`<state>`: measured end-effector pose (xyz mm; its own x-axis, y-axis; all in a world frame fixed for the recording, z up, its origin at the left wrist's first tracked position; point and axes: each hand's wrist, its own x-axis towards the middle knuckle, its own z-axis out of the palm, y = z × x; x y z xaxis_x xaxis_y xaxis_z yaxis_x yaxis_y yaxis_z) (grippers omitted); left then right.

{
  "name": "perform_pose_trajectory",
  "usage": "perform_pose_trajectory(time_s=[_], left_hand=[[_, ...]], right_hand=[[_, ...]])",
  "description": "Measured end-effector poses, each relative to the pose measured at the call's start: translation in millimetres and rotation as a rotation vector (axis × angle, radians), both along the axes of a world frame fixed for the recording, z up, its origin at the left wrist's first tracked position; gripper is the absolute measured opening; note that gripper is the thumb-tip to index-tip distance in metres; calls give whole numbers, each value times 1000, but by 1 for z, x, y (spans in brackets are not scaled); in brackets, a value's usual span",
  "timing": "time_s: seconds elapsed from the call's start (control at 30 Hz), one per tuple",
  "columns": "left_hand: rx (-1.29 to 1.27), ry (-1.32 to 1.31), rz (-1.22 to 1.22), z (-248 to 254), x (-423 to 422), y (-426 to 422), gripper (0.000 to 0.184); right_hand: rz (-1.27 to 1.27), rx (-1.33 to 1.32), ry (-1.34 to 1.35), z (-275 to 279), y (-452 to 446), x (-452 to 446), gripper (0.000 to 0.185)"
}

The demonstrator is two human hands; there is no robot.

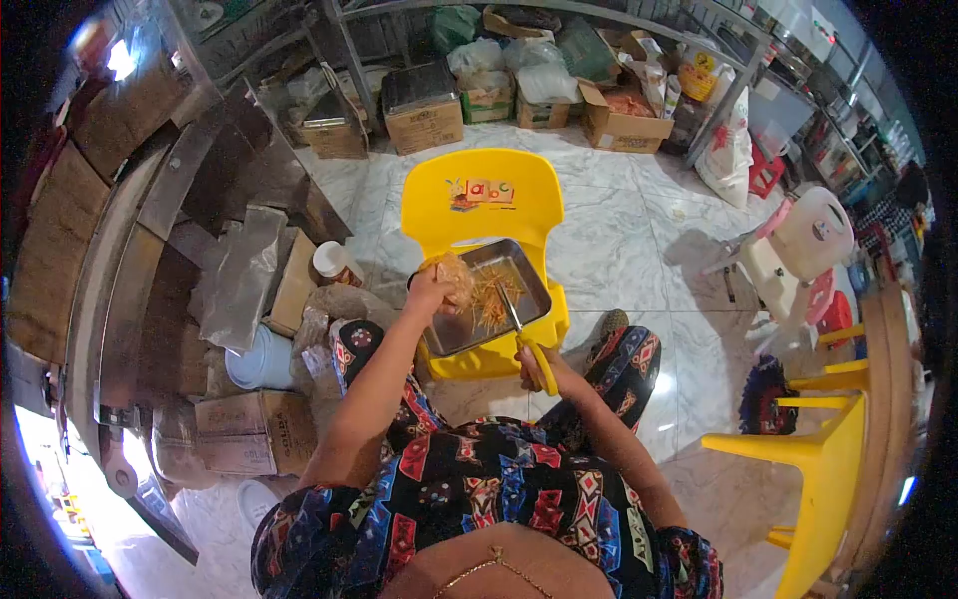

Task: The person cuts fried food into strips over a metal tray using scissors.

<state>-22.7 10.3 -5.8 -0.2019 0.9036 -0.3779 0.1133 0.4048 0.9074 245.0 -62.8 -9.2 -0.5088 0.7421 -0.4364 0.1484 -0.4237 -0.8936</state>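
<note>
A small yellow chair [483,215] stands between my knees, and a metal tray [534,275] rests on its seat. Thin yellowish strips [492,304] lie loose in the tray. My left hand [429,290] is closed on a light-brown bunch [456,280] over the tray's left side; whether it is bagged I cannot tell. At the tray's lower right, my right hand [544,367] grips scissors with yellow handles [542,365]. The blades point up and left over the strips.
Cardboard boxes [424,125] and bags line the back shelf. A white cup [332,262], a blue bucket [257,359] and a box [249,434] stand at left. At right are a white child's chair [813,235] and a yellow chair [833,469].
</note>
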Motion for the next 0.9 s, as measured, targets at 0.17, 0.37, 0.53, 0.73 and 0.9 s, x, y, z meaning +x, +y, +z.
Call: perform_pose_trajectory(time_s=[0.17, 0.37, 0.53, 0.73, 0.9], left_hand=[[42, -561, -34, 21, 11, -27, 36], [52, -754, 110, 30, 31, -55, 33], [33, -710, 59, 12, 29, -54, 33], [112, -626, 17, 13, 34, -55, 35], [200, -658, 62, 8, 30, -52, 35]], right_hand=[[70, 7, 22, 1, 1, -4, 46], [133, -23, 65, -8, -3, -9, 42], [132, -8, 91, -4, -5, -16, 40], [90, -21, 75, -8, -5, -19, 31], [55, -53, 82, -4, -6, -20, 25]])
